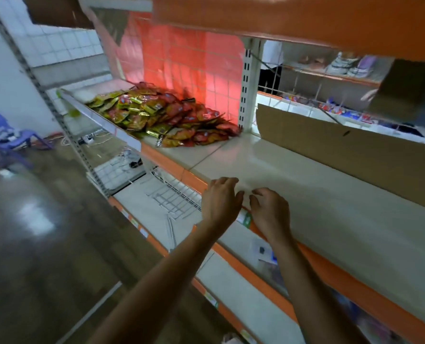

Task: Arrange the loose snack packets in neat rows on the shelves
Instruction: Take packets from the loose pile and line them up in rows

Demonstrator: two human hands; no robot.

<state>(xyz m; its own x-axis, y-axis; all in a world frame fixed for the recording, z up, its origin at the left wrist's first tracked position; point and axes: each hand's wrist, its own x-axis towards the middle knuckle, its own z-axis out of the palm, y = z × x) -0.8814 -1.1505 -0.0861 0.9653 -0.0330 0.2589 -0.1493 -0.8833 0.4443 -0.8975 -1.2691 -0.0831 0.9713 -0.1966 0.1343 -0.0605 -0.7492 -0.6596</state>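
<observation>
Both grips empty, packets heaped lengthwise along shelf

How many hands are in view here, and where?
2. The left hand and right hand are side by side over the front of the shelf, both empty, right of the packet heap.

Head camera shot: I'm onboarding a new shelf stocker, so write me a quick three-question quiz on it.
1. True or false: the snack packets stand in neat rows.
2. What do the left hand and right hand hold? A) a packet each B) nothing C) a price tag
3. Fill in: the cardboard sheet stands along the ___ of the shelf.

Key: 1 false, they lie in a loose heap at the shelf's left end. 2 B. 3 back.
</observation>
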